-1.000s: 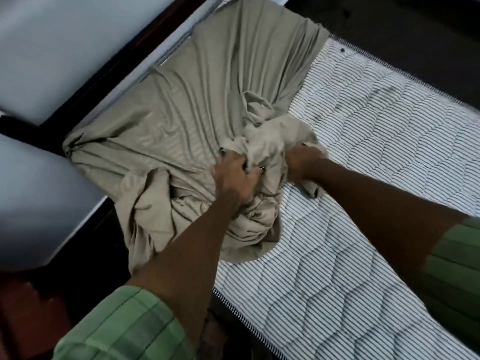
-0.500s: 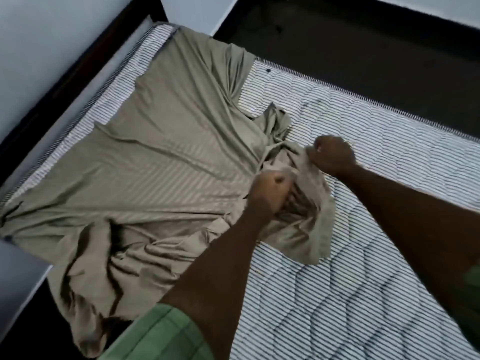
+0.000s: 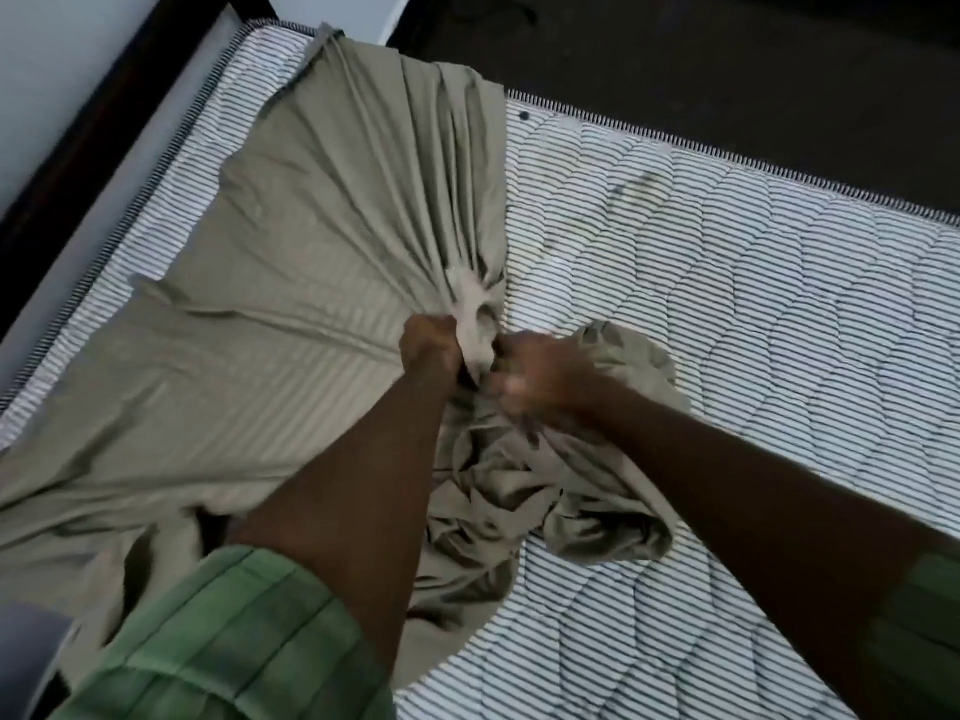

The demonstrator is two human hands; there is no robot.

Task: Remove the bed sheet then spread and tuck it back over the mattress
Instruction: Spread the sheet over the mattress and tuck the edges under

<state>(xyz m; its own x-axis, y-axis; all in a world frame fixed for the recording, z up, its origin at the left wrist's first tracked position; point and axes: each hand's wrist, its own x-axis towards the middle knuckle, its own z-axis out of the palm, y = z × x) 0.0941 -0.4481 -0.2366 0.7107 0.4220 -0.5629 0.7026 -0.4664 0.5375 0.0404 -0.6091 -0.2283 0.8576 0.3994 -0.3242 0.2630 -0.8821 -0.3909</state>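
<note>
Khaki bed sheet (image 3: 291, 283), slack a moment ago, now fans taut from left hand (image 3: 431, 350) and right hand (image 3: 540, 379), fists together clamping its gathered middle, baring more striped mattress (image 3: 753, 314).

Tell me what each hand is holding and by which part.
Both hold the olive-grey bed sheet: the left hand grips a gathered bunch near its middle, the right hand the bunched cloth beside it.

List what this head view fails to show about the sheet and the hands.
- Right hand: fingers motion-blurred, grip unclear.
- Left hand: fingertips buried in the sheet.
- Sheet's near-left edge: cut off by frame, covered by green sleeve.
- Mattress left part: under the sheet.
</note>
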